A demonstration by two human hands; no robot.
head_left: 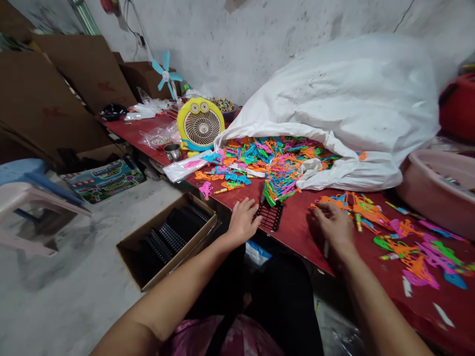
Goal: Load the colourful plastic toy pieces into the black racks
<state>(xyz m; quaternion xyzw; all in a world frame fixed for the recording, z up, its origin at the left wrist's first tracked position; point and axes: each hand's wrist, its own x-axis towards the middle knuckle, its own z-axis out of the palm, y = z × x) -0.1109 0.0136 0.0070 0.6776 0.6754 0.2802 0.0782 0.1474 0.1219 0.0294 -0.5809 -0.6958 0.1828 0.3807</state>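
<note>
Two bare hands on my feed: the left hand (243,222) lies open, fingertips against a black plastic grid rack (268,216), whose long axis seems to follow the edge of the red-painted table (300,242). The curled, blurred right hand (333,230) sits farther off over neon plastic toy pieces (367,212); I cannot tell whether it holds any.

Behind the red table (297,237) rises a stained white wall (230,49). At the table's far end stand a yellow desk fan (201,123) and a small steel cup (172,151). Left of the table, cardboard sheets (48,99) lean above a pink plastic stool (33,207); a pink basin (438,190) sits at its right edge.
</note>
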